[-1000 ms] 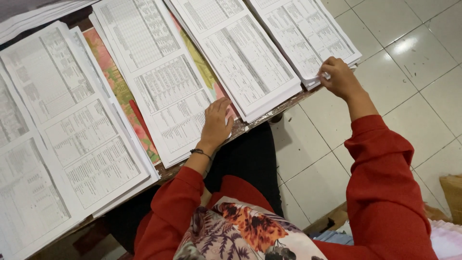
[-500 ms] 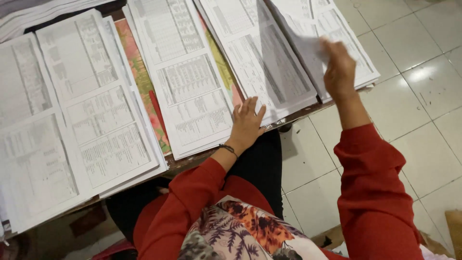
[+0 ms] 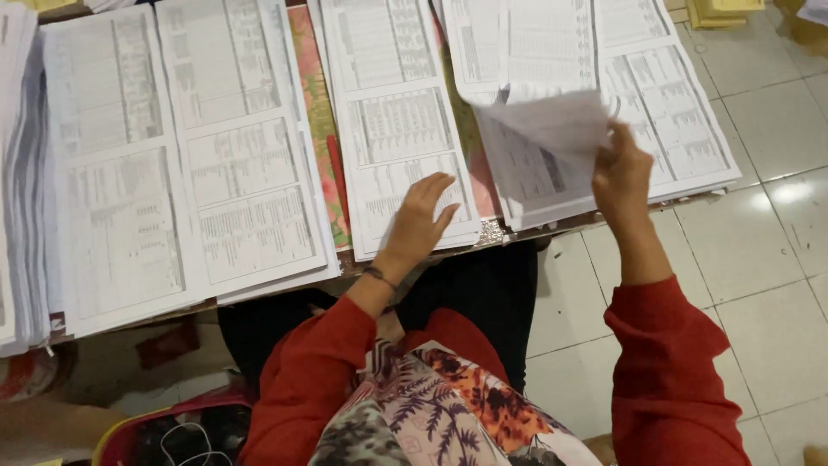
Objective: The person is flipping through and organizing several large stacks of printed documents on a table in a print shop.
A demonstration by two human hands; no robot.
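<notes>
While the right hand [image 3: 623, 177] is raised on a bent arm over the table's near right corner, the left hand [image 3: 420, 220] lies flat, forearm reaching forward. Five stacks of printed sheets visible across the table [image 3: 496, 231]; a sixth stack's edge at far left. Right fingers pinched shut on one lifted sheet [image 3: 552, 129], blurred, above the right-end stack [image 3: 664, 112]. Left fingers spread open, pressing the middle stack [image 3: 392, 121] near its front edge
</notes>
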